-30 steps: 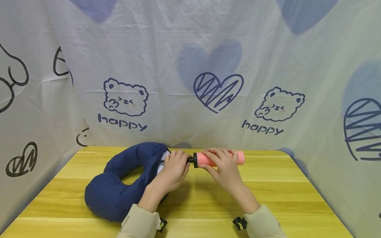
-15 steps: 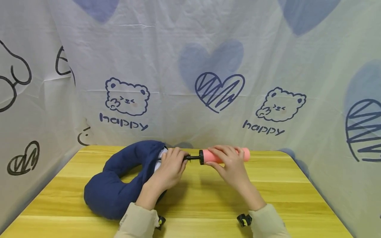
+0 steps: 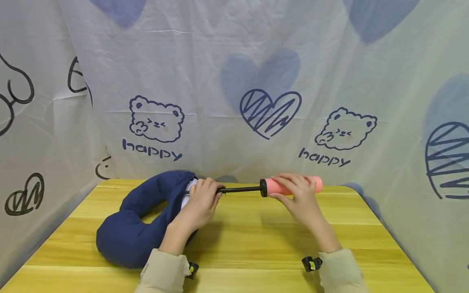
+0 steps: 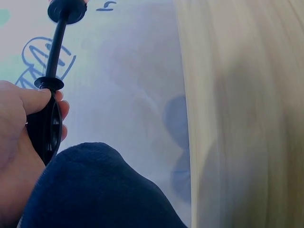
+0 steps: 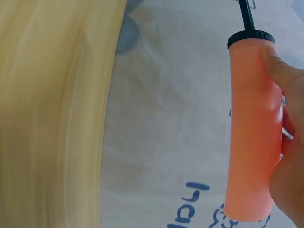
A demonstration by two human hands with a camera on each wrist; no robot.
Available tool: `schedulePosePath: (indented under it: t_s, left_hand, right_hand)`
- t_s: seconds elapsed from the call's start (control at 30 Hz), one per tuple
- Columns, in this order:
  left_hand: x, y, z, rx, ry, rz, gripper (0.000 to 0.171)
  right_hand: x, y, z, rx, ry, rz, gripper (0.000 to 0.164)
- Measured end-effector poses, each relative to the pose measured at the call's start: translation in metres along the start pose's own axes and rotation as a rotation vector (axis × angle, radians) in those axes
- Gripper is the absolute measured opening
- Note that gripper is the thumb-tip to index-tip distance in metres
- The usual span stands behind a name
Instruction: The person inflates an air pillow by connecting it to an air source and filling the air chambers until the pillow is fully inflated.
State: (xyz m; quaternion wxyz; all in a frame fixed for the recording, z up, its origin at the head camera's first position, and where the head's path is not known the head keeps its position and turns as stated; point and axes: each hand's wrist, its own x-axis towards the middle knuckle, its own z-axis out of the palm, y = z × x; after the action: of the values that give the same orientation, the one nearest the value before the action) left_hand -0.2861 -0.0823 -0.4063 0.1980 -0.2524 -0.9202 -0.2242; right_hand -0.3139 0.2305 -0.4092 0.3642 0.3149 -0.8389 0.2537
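Observation:
A pink hand pump (image 5: 254,128) with a black cap lies across my right hand (image 3: 302,201), whose fingers and thumb wrap its barrel. Its black rod (image 3: 242,189) is drawn well out to the left. At the rod's other end my left hand (image 3: 201,199) grips the black pump handle (image 4: 50,123), the thumb near its collar. Left of that hand rests a navy U-shaped neck pillow (image 3: 124,240), its cover parted over a white inner part (image 3: 188,191). In the left wrist view, the pillow (image 4: 99,190) rises beside the handle. The spot where the pump meets the pillow is hidden behind my left hand.
Under everything is a yellow wood-grain table (image 3: 256,248), its back edge close to a white curtain (image 3: 212,138) printed with hearts and bears. Similar cloth hangs on both sides. Black wrist mounts (image 3: 311,264) show at the sleeves.
My right hand has moved right with the pump barrel, and much more of the black rod shows. The left hand, handle and pillow have shifted slightly left.

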Motion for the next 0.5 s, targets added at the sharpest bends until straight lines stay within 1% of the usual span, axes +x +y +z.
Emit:
schedulePosePath:
  t_s: [0.2, 0.37, 0.43, 0.5]
  left_hand:
    - [-0.0001, -0.0055, -0.0046, -0.008, 0.032, -0.007, 0.024]
    - [-0.0002, -0.0076, -0.0063, -0.002, 0.06, -0.001, 0.021]
    - [0.0001, -0.007, -0.0057, -0.001, 0.058, -0.003, 0.021]
    - [0.0009, -0.0051, -0.0041, -0.005, 0.037, -0.004, 0.021]
  right_hand:
    - [0.0006, 0.0075, -0.008, 0.007, 0.027, 0.021, 0.051]
    - [0.0012, 0.0081, -0.0101, -0.002, 0.036, 0.026, 0.051]
    - [0.0012, 0.006, -0.0086, -0.005, 0.036, 0.017, 0.05]
    - [0.0012, 0.0021, -0.0049, -0.005, 0.03, 0.004, 0.05]
